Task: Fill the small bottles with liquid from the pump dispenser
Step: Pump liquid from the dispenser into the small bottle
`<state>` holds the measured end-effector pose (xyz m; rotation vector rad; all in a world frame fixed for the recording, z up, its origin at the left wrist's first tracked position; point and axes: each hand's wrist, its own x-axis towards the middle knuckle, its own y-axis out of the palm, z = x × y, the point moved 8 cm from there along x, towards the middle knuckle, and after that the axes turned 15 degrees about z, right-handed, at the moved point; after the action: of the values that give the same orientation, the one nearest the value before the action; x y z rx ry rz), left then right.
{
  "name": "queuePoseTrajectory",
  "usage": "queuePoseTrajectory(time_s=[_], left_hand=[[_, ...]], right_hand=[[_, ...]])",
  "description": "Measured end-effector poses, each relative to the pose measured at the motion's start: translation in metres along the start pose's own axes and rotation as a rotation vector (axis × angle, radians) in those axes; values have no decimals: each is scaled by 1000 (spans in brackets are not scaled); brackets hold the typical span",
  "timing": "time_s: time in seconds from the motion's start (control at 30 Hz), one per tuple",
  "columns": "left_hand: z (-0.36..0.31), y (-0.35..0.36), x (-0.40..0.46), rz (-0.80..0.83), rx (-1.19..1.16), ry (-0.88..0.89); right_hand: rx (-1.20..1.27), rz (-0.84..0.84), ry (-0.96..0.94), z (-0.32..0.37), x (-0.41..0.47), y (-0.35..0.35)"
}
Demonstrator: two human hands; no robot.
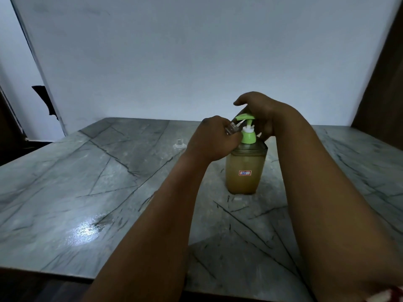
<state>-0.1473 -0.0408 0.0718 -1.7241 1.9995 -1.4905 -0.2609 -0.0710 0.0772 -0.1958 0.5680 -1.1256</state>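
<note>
A pump dispenser point(244, 171) with yellowish liquid, a green pump head and a small "35" label stands on the marble table point(87, 182). My left hand point(209, 140) grips a small clear bottle point(231, 128), its mouth held at the green nozzle tip. My right hand point(259, 112) rests over the top of the pump head, fingers bent down around it. A second small clear bottle point(179, 146) stands open on the table just left of my left hand, partly hidden by it.
A white wall point(196, 62) rises right behind the table. A brown panel point(383, 83) stands at the right edge. The table's front edge runs across the bottom of the view, with dark floor below.
</note>
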Motion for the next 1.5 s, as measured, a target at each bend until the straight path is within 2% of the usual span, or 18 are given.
queuePoseTrajectory(time_s=[0.17, 0.27, 0.4, 0.47, 0.53, 0.67, 0.87, 1.3, 1.5], left_hand=[[-3, -4, -3, -23, -6, 27], [-4, -6, -4, 47, -90, -42], [8, 1, -7, 211, -400, -223], [12, 6, -14, 233, -626, -322], [16, 11, -18, 244, -724, -397], [13, 12, -16, 279, -711, -334], [12, 3, -15, 248, -727, -223], [10, 5, -14, 228, -752, -245], [9, 4, -15, 230, -760, -254]], right_hand=[[-102, -107, -72, 15, -6, 0], [-60, -68, -58, 9, -6, 6], [-71, -16, -27, 5, -5, 11], [-82, -15, -24, 6, -6, 12], [-103, -29, -21, 6, -6, 11], [-137, -51, -29, 9, -5, 10], [-191, -68, -41, 11, -6, 10], [-342, -91, -37, 14, -5, 14], [-165, -99, -7, 7, -4, 6]])
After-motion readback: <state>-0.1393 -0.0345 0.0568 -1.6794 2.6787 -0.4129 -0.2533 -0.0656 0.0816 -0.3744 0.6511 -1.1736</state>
